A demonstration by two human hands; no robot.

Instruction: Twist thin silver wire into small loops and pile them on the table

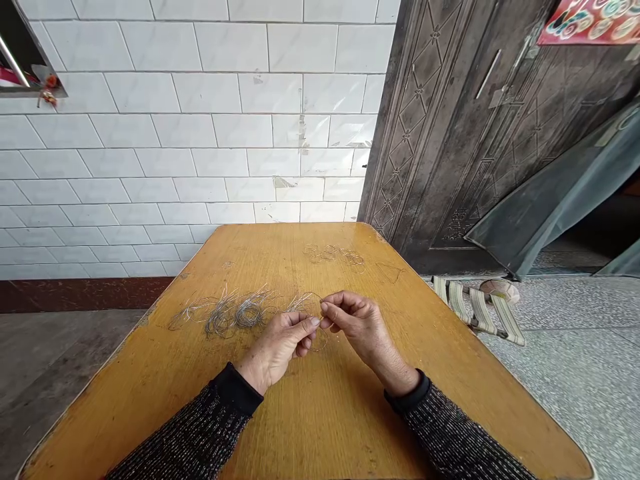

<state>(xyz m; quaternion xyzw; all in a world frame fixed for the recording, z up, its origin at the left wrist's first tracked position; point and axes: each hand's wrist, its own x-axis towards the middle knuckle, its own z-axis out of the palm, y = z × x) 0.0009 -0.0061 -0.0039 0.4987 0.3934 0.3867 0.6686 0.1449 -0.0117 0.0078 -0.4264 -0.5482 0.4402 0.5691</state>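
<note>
Firstly, at far left, a dark opening (15,50) with a metal bar is set in the white-tiled wall (165,93), whose foot carries a dark red skirting (80,294); forward of the wall stands a wood-grain table (325,420), its edges worn. On the table, left to right: a loose, thin wire coil (193,312); a denser grey wire bundle (219,319), stray ends upward; a rounder wire coil (249,312) just beside it; then the left hand (281,343), thumb and forefinger pressed together on a fine wire (321,319); this wire is located between the two hands, above the table's middle; pale wire strands (300,301) show just behind the left fingers. Several thin wire loops (333,254) lie toward the far edge; the right hand (354,323) has thumb and forefinger clamped on the same fine wire; a bent wire piece (391,271) lies beyond it, near the right edge. Further right: a dark patterned door (450,133); a striped-strap folding stool (477,308) on speckled flooring (565,360); a grey-green curtain (555,193), hanging aslant.
</note>
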